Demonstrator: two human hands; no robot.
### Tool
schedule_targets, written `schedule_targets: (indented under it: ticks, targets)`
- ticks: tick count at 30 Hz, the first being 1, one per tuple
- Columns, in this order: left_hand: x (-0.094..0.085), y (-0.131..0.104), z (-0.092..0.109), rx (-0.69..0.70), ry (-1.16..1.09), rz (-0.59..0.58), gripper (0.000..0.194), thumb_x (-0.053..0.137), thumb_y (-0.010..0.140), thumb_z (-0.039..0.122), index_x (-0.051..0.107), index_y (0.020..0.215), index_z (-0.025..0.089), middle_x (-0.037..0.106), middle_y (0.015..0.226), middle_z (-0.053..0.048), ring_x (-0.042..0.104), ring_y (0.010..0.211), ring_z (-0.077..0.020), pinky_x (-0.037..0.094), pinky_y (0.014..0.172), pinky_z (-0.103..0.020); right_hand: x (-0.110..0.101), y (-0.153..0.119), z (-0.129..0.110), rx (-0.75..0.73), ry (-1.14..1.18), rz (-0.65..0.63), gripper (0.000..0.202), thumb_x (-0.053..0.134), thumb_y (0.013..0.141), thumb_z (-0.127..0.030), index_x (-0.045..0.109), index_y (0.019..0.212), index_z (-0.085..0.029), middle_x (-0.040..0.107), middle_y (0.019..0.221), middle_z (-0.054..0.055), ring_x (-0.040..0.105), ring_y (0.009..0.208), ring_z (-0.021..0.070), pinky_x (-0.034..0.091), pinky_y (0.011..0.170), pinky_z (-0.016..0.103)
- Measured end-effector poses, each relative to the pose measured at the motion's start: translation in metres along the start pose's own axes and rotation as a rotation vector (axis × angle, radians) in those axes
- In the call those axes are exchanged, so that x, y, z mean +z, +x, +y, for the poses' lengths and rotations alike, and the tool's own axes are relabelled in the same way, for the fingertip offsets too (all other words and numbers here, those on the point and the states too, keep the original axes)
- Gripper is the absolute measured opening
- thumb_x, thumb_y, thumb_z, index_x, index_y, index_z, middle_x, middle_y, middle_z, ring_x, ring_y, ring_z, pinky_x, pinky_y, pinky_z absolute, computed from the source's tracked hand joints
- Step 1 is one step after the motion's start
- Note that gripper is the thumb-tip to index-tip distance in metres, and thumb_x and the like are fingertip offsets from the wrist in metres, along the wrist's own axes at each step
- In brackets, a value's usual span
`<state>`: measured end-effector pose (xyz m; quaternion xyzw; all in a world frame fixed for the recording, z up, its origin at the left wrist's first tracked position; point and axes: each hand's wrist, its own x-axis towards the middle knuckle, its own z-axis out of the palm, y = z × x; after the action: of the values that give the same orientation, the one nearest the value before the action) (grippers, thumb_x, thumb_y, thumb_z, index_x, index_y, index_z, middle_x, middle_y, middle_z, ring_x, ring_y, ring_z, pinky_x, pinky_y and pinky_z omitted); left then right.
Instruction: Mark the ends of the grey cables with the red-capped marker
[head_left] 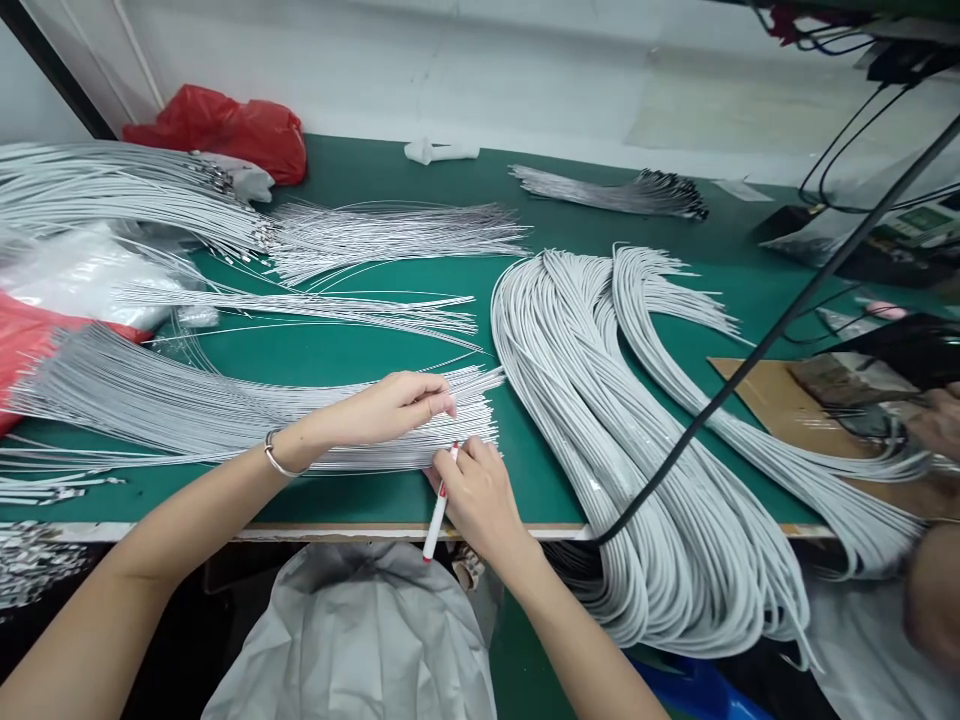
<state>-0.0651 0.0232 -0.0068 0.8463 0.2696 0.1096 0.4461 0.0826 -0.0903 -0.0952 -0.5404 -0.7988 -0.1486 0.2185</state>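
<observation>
My right hand (476, 495) is closed around a white marker pen (435, 525) with red ends, which slants down toward the table's front edge. Its fingers are beside the cut ends of a wide bundle of thin grey cables (187, 400) lying flat on the green table. Over the same ends hovers my left hand (401, 405), thumb and fingers drawn together; whatever may be between them is hidden. A metal bracelet circles the left wrist.
Thick looped grey cables (585, 380) hang over the front edge on the right, crossed by a black rod (750, 360). More cable bundles (397, 235) lie behind. Red bags (225, 130) stand at left. Another person's hand (937, 430) is at far right.
</observation>
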Motion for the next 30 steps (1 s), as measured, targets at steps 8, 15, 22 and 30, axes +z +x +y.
schedule_targets:
  ticks: [8,15,22,30]
  targets:
    - [0.006,-0.007,0.009,-0.002,0.003,-0.089,0.038,0.034,0.097,0.04,0.061,0.088,0.014,0.05,0.071,0.001,0.044,0.064,-0.0116,0.034,0.06,-0.022,-0.006,-0.016,-0.003,0.032,0.197,0.058,0.02,0.059,0.087,-0.024,0.056,0.068,-0.019,0.056,0.061,0.004,0.043,0.068,0.0206,0.031,0.061,0.031]
    - [0.012,-0.013,0.015,0.057,0.061,-0.208,0.034,0.033,0.1,0.034,0.06,0.09,0.016,0.05,0.068,0.002,0.046,0.061,-0.0114,0.035,0.059,-0.022,-0.026,-0.018,0.018,0.515,0.79,0.317,0.011,0.06,0.086,-0.028,0.056,0.079,-0.021,0.055,0.057,-0.002,0.048,0.051,0.0132,0.04,0.052,0.025]
    - [0.011,-0.012,0.014,0.081,0.021,-0.444,0.037,0.032,0.101,0.035,0.062,0.095,0.014,0.052,0.07,0.002,0.048,0.062,-0.0097,0.038,0.061,-0.019,-0.038,-0.002,0.024,0.607,1.119,0.074,0.038,0.052,0.09,-0.042,0.045,0.059,-0.021,0.039,0.045,-0.006,0.034,0.041,0.0085,0.025,0.043,0.024]
    - [0.01,-0.009,0.013,0.074,0.09,-0.506,0.039,0.033,0.101,0.039,0.063,0.093,0.015,0.061,0.081,-0.002,0.054,0.071,-0.0115,0.039,0.066,-0.02,-0.043,0.002,0.016,0.689,1.181,0.094,0.041,0.051,0.089,-0.048,0.044,0.058,-0.021,0.041,0.042,-0.006,0.034,0.039,0.0083,0.026,0.041,0.023]
